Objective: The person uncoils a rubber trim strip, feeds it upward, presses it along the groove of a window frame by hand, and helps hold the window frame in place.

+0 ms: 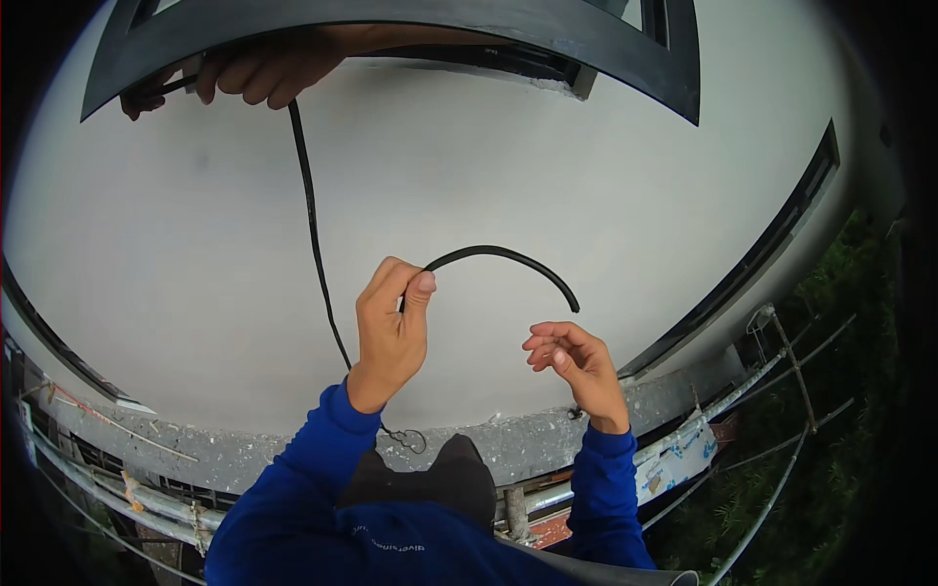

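**Black strip (493, 250) arched from a pinching left hand (386, 317)**

The strip is pinched between the thumb and bent fingers of the left hand, its far portion being left unsupported; the arch is presumably kept up by the strip's own stiffness. The free end is positioned just above the fingers of the right hand (581, 366), by which nothing is touched. These are loosely curled and parted from the thumb, a posture apparently suited to slender material. Up and left of the pinching fingers, a hanging black length (313, 215) is seen below another person's hand (269, 73); whether both pieces are joined cannot be told.
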The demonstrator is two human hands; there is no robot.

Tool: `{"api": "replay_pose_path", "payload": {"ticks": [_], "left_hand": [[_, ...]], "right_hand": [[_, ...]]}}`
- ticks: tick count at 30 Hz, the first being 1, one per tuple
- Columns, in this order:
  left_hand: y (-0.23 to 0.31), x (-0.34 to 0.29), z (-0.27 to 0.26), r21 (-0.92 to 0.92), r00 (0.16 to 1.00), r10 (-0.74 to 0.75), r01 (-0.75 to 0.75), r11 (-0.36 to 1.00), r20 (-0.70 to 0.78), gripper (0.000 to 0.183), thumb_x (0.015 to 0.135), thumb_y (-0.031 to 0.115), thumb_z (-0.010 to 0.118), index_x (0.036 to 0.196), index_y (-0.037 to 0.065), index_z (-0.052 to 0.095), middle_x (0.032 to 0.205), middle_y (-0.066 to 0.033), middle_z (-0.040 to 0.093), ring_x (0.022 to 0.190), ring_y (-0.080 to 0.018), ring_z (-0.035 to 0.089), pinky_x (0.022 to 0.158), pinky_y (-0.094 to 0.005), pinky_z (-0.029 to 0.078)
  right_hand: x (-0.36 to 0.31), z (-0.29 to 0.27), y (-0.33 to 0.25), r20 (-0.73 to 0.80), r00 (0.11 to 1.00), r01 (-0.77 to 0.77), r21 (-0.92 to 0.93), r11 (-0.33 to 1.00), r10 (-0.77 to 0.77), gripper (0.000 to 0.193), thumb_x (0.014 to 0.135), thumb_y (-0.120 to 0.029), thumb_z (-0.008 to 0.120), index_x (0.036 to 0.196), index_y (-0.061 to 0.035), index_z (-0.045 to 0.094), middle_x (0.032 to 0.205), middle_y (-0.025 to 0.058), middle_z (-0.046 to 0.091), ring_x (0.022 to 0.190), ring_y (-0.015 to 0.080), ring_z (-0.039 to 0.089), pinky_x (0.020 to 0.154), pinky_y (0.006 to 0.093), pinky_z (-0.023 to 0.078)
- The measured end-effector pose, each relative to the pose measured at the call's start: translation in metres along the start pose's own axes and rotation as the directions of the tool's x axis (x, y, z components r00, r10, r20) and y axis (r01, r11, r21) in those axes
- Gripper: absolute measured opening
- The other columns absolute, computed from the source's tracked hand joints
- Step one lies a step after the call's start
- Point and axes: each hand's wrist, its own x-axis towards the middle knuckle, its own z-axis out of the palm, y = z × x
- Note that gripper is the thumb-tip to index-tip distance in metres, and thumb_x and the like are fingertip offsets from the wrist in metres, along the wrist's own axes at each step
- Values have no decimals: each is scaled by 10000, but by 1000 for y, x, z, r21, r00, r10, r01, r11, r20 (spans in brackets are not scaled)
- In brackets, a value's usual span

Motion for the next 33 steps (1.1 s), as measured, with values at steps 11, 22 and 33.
{"api": "replay_pose_path", "payload": {"ticks": [11, 22, 33], "left_hand": [[-62, -68, -35, -48, 876, -456, 468, 882, 157, 430, 1030, 310, 530, 708, 28, 566, 616, 48, 467, 577, -53, 369, 545, -247, 306], [-31, -29, -164, -643, 868, -486, 316, 698, -100, 180, 883, 21, 613, 1061, 20, 583, 591, 56, 392, 480, -51, 319, 476, -234, 271], [43, 126, -239, -779, 978, -172, 14, 627, -121, 268, 1034, 255, 483, 1103, 19, 591, 849, -38, 568, 443, -69, 312, 408, -216, 233]], "right_hand": [[-103, 20, -70, 729, 158, 214, 633, 744, -666, 364, 985, -322, 542, 1051, 9, 680, 969, 196, 676, 796, 335, 652, 730, 459, 527], [-99, 45, -54, 713, 128, 127, 677, 725, -689, 338, 991, -298, 524, 1007, 0, 682, 926, 182, 675, 776, 328, 651, 724, 460, 527], [-100, 52, -59, 711, 122, 64, 690, 721, -692, 319, 993, -280, 513, 972, -10, 682, 887, 162, 673, 766, 318, 650, 713, 448, 527]]}}
